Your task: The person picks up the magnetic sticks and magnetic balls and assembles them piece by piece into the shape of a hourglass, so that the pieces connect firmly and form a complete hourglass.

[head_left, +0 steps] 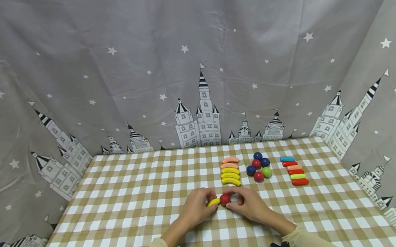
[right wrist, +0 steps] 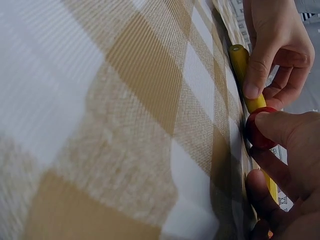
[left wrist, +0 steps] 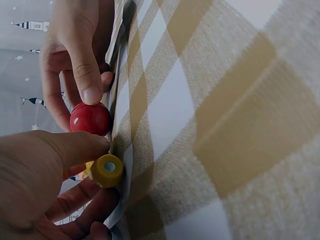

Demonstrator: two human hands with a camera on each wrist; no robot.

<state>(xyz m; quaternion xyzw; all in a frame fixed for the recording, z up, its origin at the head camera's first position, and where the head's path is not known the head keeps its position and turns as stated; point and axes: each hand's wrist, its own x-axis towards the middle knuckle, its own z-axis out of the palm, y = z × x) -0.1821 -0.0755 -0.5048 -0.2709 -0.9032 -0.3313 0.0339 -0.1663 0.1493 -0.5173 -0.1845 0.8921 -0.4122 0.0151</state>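
Red ball (head_left: pixel 225 199) and yellow curved piece (head_left: pixel 213 202) are found end to end, touching, around mid-width of the cloth and nearer the person than the other pieces. Grey backdrop (head_left: pixel 161 32), printed with castles and stars, stands behind and to both sides. Brown-and-white checked cloth (head_left: pixel 137 199) covers the work surface. Left hand (head_left: pixel 196 207) grips the yellow curved piece between thumb and fingers; right hand (head_left: pixel 250 203) pinches the red ball likewise. Beyond them stands a column of curved pieces (head_left: pixel 230 175), two orange and three yellow; farther right, a column of six coloured sticks (head_left: pixel 295 172). Between the columns sits a cluster of balls (head_left: pixel 256 164): three blue, two red, one green
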